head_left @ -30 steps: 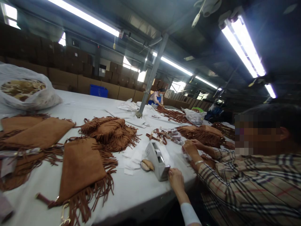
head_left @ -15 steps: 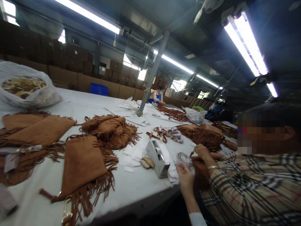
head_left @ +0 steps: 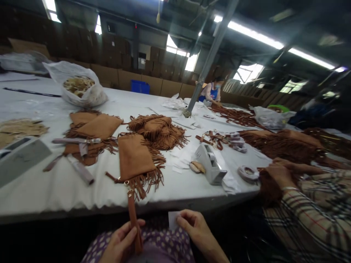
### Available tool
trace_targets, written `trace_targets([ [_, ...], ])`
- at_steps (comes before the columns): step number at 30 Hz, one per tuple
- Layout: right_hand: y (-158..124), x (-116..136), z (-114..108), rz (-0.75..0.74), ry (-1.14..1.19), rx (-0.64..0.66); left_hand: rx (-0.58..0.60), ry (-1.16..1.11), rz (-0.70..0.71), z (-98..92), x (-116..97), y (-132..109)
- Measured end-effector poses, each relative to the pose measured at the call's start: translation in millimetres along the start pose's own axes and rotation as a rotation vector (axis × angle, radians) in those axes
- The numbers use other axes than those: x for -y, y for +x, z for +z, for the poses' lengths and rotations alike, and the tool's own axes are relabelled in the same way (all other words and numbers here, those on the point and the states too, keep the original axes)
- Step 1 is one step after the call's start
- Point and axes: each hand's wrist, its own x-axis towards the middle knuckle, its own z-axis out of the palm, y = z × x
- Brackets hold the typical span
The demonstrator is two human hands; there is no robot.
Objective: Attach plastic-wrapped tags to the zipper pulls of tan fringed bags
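My left hand [head_left: 124, 236], low in the view, is closed on a brown leather strap [head_left: 132, 210]. From the hand the strap runs up to a metal clasp at the corner of a fringed brown bag [head_left: 135, 155], which lies flat on the white table [head_left: 104, 195]. To the right, my right hand [head_left: 193, 224] pinches a small white paper [head_left: 173, 220] between thumb and fingers, above my lap.
A tape dispenser [head_left: 210, 164] stands right of the bag, another [head_left: 23, 159] at the left edge. Wrapped straps [head_left: 79, 168] and more fringed bags [head_left: 157, 128] lie around. A person in a checked sleeve [head_left: 309, 215] works close at the right.
The view has swung left and down, bringing both my hands, the held strap and the white paper into sight. The neighbour's hands are now together on a brown bag, and the tape roll lies on the table.
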Motion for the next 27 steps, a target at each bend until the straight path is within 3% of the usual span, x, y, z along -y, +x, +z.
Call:
trace_targets([
  [2,0.3,1.0,20.1,0.045,0.01,0.097,0.105,-0.118,0.002,-0.7,-1.4,1.7],
  [5,5.2,3.5,39.8,0.091,0.019,0.184,0.171,-0.174,-0.026,-1.6,-4.9,0.8],
  [15,20.7,6.1,76.3,-0.004,-0.068,0.241,0.299,-0.256,0.019,-5.0,4.7,3.8],
  [23,13.0,-0.4,87.5,-0.026,0.144,0.134,0.259,-0.272,0.086,-4.9,8.3,7.1],
  [25,5.0,-5.2,95.4,-0.062,0.139,0.154,0.26,-0.276,0.101,-3.4,8.7,6.7],
  [27,-0.9,-11.4,103.1,-0.106,0.1,0.095,0.273,-0.265,0.108,-1.6,9.6,6.8],
])
